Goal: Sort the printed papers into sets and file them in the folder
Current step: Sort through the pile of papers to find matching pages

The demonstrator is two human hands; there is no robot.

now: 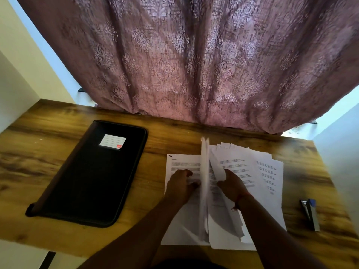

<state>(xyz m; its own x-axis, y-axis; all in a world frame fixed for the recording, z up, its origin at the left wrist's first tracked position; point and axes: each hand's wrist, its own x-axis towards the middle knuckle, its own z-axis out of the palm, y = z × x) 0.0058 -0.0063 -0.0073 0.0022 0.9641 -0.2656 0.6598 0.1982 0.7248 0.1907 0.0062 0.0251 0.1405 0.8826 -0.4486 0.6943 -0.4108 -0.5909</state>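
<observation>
A fanned pile of printed papers [252, 171] lies on the wooden desk [58, 121] in front of me. A stapled set [180, 162] lies flat to its left. My left hand [180, 184] pinches a blurred sheet [205, 171] that stands on edge between the two heaps. My right hand [232, 184] grips several sheets lifted off the pile. A black zip folder [93, 177] with a white label lies shut on the desk to the left, apart from the papers.
A stapler [310, 213] with a blue part lies near the desk's right edge. A patterned mauve curtain [194, 65] hangs over the desk's far edge. Walls close in on both sides.
</observation>
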